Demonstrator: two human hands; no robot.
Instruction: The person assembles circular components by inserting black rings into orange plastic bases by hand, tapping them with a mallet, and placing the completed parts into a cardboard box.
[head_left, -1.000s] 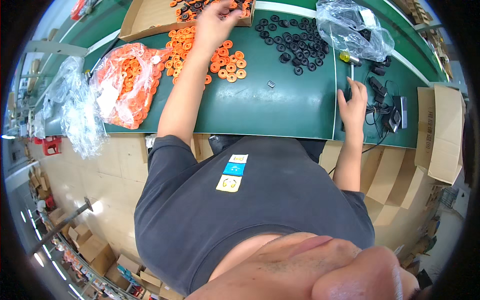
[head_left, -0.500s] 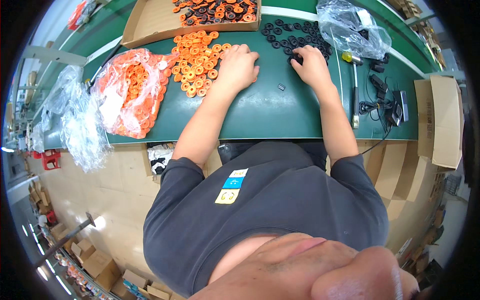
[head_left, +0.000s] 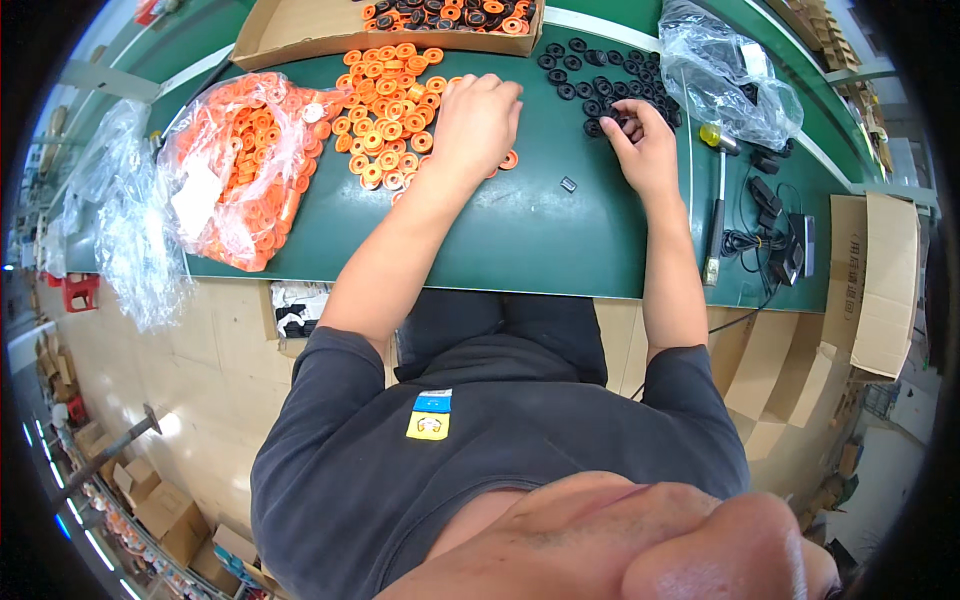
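Observation:
A heap of orange rings (head_left: 385, 110) lies on the green table (head_left: 520, 230). My left hand (head_left: 478, 122) rests palm down at the heap's right edge, fingers curled over a few rings; whether it grips one is hidden. Loose black rings (head_left: 585, 75) are spread to the right. My right hand (head_left: 640, 140) is at the near edge of them, its fingertips pinched on a black ring. A small dark part (head_left: 568, 184) lies between my hands.
A cardboard box (head_left: 300, 30) with mixed orange and black rings stands at the back. A plastic bag of orange rings (head_left: 240, 165) lies left, a clear bag (head_left: 725, 70) right. A yellow-handled tool (head_left: 715, 200), cables and a dark device (head_left: 790, 245) lie at the right.
My left hand came back from the box to the orange heap. My right hand moved from the table's right side to the black rings and closed its fingers on one.

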